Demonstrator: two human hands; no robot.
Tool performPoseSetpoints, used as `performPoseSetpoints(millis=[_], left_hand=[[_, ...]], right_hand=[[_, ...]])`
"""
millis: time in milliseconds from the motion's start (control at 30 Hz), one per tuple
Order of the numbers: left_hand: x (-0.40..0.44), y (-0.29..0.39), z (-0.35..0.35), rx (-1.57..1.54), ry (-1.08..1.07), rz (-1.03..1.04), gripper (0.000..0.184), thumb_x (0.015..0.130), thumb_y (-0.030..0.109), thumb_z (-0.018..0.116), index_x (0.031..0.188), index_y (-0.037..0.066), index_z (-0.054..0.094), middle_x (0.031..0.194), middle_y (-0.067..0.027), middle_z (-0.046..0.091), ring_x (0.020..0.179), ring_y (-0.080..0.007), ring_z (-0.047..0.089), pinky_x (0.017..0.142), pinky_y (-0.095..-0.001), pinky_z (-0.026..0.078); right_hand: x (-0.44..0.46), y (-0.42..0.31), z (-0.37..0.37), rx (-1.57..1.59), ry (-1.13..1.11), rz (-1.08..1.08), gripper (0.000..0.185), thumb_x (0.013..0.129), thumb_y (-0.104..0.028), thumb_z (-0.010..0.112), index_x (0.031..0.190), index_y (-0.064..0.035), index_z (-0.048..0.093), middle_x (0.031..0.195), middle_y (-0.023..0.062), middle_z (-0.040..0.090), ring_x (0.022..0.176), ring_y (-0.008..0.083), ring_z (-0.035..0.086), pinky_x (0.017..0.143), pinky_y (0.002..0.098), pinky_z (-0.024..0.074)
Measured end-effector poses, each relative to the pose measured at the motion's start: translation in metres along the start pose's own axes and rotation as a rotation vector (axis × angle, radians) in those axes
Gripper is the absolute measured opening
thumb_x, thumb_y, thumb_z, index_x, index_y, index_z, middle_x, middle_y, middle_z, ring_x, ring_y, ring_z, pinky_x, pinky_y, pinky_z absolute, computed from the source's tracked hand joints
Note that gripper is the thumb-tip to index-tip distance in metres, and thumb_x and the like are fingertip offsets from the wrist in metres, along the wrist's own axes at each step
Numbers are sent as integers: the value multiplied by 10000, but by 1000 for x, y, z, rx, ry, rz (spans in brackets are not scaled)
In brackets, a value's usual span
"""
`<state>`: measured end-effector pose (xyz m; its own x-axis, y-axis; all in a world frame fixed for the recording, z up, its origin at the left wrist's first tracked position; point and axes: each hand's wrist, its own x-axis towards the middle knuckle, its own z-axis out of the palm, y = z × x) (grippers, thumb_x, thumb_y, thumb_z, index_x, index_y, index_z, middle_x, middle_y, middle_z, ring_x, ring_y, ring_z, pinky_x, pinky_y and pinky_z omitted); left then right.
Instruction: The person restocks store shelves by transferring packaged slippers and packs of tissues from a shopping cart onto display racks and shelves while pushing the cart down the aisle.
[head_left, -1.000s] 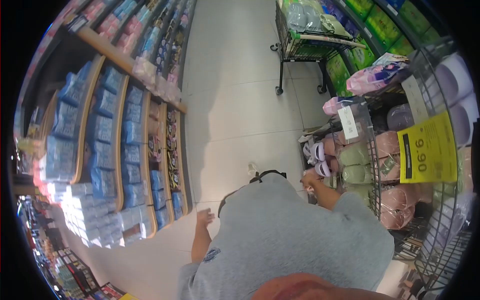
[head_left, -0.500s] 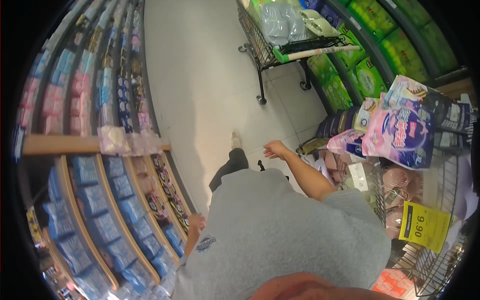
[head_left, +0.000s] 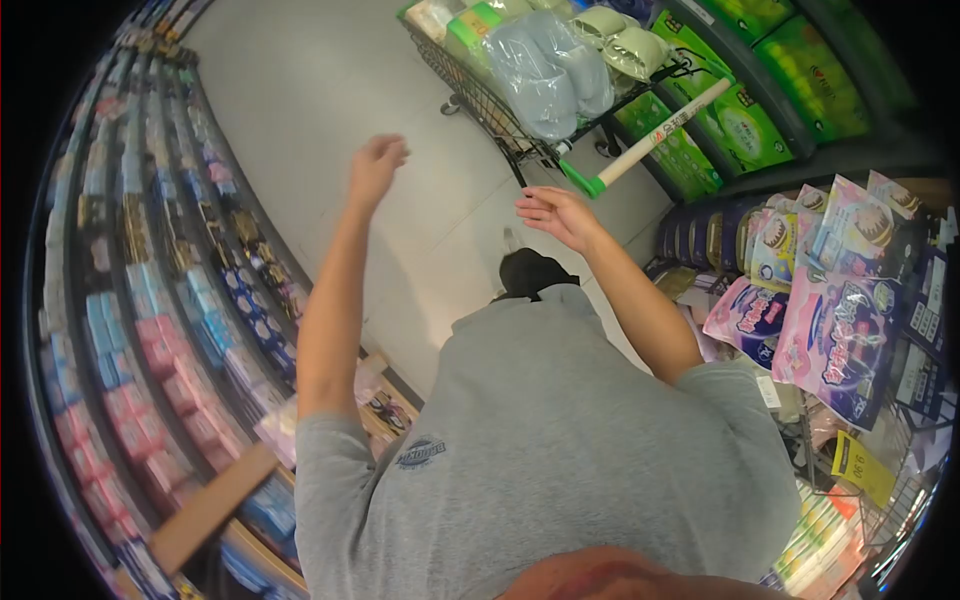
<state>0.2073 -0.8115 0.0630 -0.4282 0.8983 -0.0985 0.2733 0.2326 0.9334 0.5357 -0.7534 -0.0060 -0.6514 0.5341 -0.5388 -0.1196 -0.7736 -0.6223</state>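
Observation:
My left hand (head_left: 378, 168) is raised in front of me over the floor, its fingers loosely bent, with nothing held. To its right, my right hand (head_left: 557, 215) reaches forward, fingers stretched out and free of any object. Just beyond the right hand stands a shopping cart (head_left: 470, 85), its pale handle (head_left: 665, 137) with green ends not touched by either hand. Inside the cart lie grey-blue slippers (head_left: 550, 75) in clear plastic and pale green slippers (head_left: 635, 52), along with other packed goods.
Shelves of pink and blue packs (head_left: 165, 350) line the left, with a wooden board (head_left: 215, 505) near me. Green packages (head_left: 740, 125) fill the right shelves. Closer on the right are pink-purple bags (head_left: 840, 340) and a wire basket with a yellow price tag (head_left: 862, 468). Tiled floor (head_left: 290, 110) stretches ahead.
My left hand has swung up and forward from beside my body. My right hand has also moved forward. The cart appears closer, its handle turned in view, and the view has rotated.

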Motion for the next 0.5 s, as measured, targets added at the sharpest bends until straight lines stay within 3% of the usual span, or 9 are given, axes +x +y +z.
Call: performPoseSetpoints(millis=[100,167,267,333,367,433,467,500], left_hand=[[70,32,57,72,-198,184,228,887,100,580,1067,-38,603,894,-108,666,840,-167,643,757,-275,513],[105,51,85,83,-208,265,222,836,147,637,1009,9,657,828,-98,683,747,-145,635,702,-288,500],[154,77,98,47,-273,254,220,834,151,641,1006,14,661,847,-100,686,741,-141,634,697,-290,500],[193,100,98,204,-333,299,231,838,166,636,1018,24,662,873,-92,689,745,-153,636,702,-286,499],[216,110,98,214,-347,297,231,838,166,636,1018,24,662,873,-92,689,745,-153,636,702,-286,499],[263,124,104,246,-322,404,255,833,200,636,1022,33,663,903,-85,691,751,-171,640,719,-296,500],[281,125,110,254,-346,401,255,833,200,636,1022,33,663,903,-85,691,751,-171,640,719,-296,500],[298,127,120,275,-412,399,276,823,221,641,1026,37,663,927,-88,690,773,-178,643,735,-302,499]], right_hand=[[44,-13,14,188,-65,35,351,925,-252,526,1175,-6,518,1144,180,603,1039,263,596,894,380,481],[67,-31,29,177,-115,53,393,919,-308,527,1171,-6,511,1157,186,590,1057,263,581,921,399,459],[94,-69,52,174,-91,71,417,909,-347,547,1145,-4,515,1141,185,596,1040,263,585,925,396,456],[117,-92,57,211,-175,100,640,884,-473,565,1257,30,434,1213,210,548,1102,285,555,958,412,431],[126,-103,58,227,-173,96,640,884,-473,565,1257,30,434,1213,210,548,1102,285,555,958,412,431],[140,-116,56,223,-314,168,935,834,-630,542,1390,64,252,1350,247,422,1248,312,440,1039,435,349],[148,-117,53,73,-376,155,1088,804,-740,455,1454,44,72,1457,264,259,1361,319,282,1105,447,235],[154,-116,53,91,-366,147,1088,804,-740,455,1454,44,72,1457,264,259,1361,319,282,1105,447,235]])
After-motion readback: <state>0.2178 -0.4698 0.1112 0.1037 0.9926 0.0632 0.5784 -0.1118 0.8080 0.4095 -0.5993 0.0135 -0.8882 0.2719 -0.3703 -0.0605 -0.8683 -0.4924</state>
